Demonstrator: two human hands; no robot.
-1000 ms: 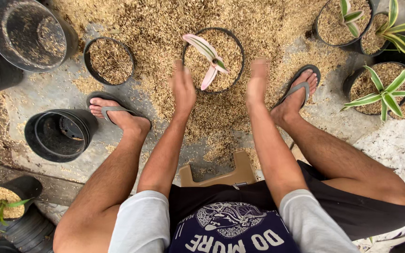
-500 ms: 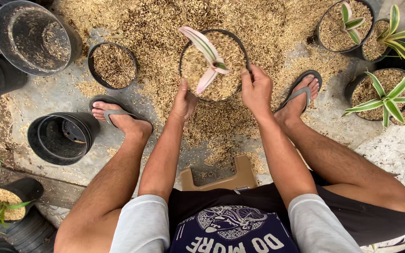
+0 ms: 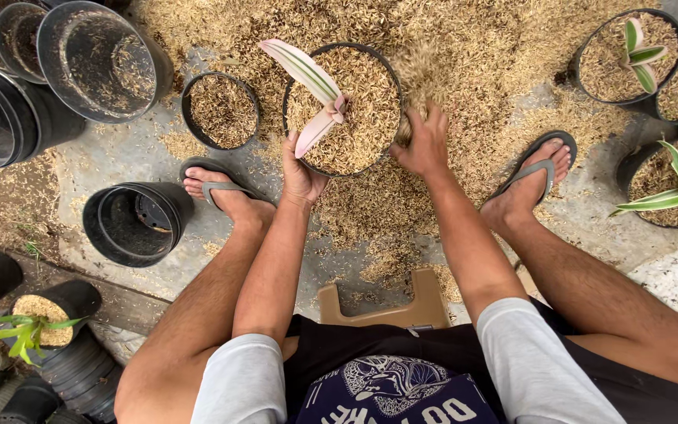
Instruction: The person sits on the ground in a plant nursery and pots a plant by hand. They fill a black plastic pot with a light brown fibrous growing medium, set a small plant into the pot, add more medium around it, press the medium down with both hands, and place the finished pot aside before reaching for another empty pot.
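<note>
A black round pot point(image 3: 392, 76) filled with tan rice husk stands on the ground between my feet. A small plant with pink and striped cream-green leaves point(image 3: 309, 88) sticks out of the husk at its left side. My left hand point(image 3: 300, 174) grips the pot's near-left rim. My right hand point(image 3: 424, 141) sits at the pot's right rim, cupped around a handful of husk, with loose husk spilling at the edge. A wide heap of husk point(image 3: 464, 55) spreads over the concrete behind and around the pot.
A smaller husk-filled pot point(image 3: 220, 110) stands left of it. An empty black pot point(image 3: 136, 222) lies on its side by my left foot. Stacked empty pots point(image 3: 88, 59) are at far left. Potted striped plants point(image 3: 653, 55) stand at right. A tan stool point(image 3: 390, 306) is under me.
Both hands moved forward from the husk on the ground to the pot's rim. The right hand now carries husk against the pot's right edge. The view has tilted nearer the pot.
</note>
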